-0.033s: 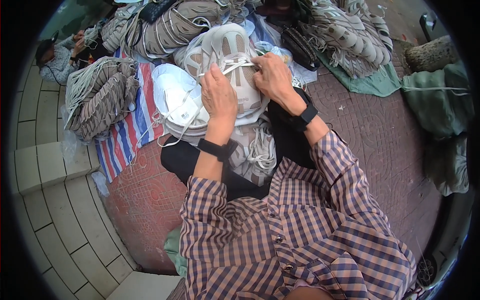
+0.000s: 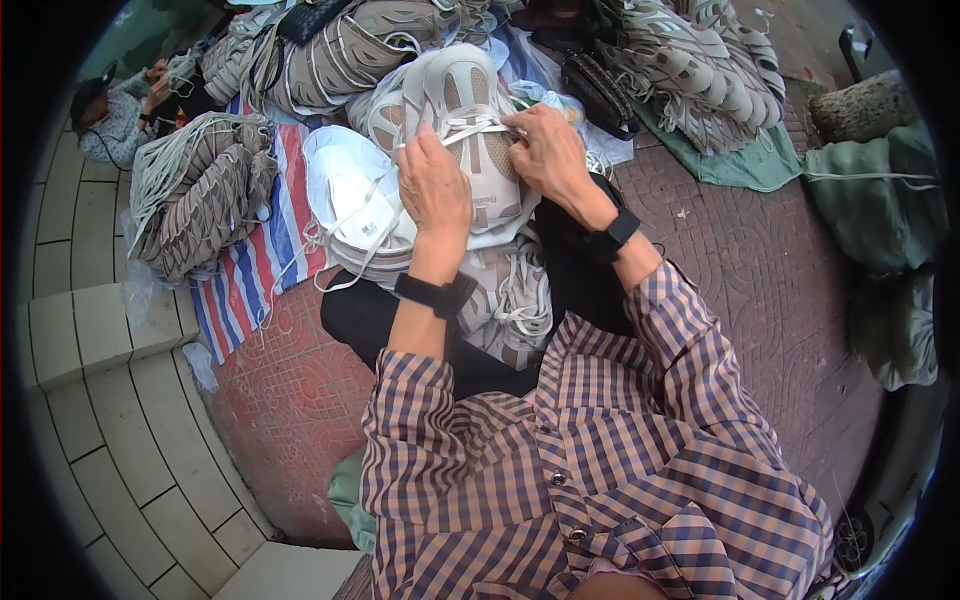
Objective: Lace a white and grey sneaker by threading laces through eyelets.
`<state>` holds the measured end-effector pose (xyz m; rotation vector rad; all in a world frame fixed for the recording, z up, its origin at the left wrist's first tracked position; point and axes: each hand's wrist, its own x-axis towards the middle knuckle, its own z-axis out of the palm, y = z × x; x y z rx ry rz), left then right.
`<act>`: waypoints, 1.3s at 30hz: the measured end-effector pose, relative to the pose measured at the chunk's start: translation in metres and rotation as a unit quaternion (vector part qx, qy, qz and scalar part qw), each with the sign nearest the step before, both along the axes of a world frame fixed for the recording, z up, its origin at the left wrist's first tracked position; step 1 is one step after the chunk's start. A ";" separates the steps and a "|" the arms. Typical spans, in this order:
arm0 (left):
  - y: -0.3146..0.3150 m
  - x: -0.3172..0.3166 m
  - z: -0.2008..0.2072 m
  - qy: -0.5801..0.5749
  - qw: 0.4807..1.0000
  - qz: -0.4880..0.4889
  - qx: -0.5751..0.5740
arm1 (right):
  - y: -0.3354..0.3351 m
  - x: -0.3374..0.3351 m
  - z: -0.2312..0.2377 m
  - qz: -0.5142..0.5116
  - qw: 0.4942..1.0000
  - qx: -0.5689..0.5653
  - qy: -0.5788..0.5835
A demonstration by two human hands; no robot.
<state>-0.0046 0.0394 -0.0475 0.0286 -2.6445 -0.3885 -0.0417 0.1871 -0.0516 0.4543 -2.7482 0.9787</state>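
Your fingertips (image 2: 426,137) are at the white lace (image 2: 468,130) in the head view: those of your left hand (image 2: 437,190) look pinched narrow on it at the near-left side of the pale shoe upper (image 2: 492,185), while thumb and forefinger of your right hand (image 2: 552,155) close on it at the upper's right edge. The upper lies between your hands, above your lap. Nearer you than this upper, other uppers (image 2: 490,275) rest between your legs with a loose tangle of laces (image 2: 527,300); left of it sits a white lining piece (image 2: 345,165), and farther left, a laced bundle (image 2: 205,195) on a striped sheet (image 2: 275,255). I judge the lacing partly done: lace crosses the upper, but no finished knot can be made out, so tightening or tying probably remains.
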 end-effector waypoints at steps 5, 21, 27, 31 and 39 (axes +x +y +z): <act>-0.011 -0.006 0.002 0.042 0.996 -0.014 0.082 | 0.015 0.002 -0.002 0.072 0.992 -0.107 -0.017; -0.014 0.000 0.012 0.052 0.990 -0.062 0.115 | 0.012 0.005 -0.004 0.065 0.996 -0.064 0.016; -0.015 0.002 0.034 0.086 0.959 -0.178 -0.205 | 0.017 0.006 -0.002 0.084 0.994 -0.063 0.034; -0.020 -0.014 0.044 0.018 0.902 -0.220 -0.371 | 0.016 0.009 0.004 0.101 0.993 -0.060 0.024; 0.009 0.021 0.034 -0.071 0.962 -0.236 0.117 | 0.019 0.001 -0.014 0.079 0.990 -0.113 0.038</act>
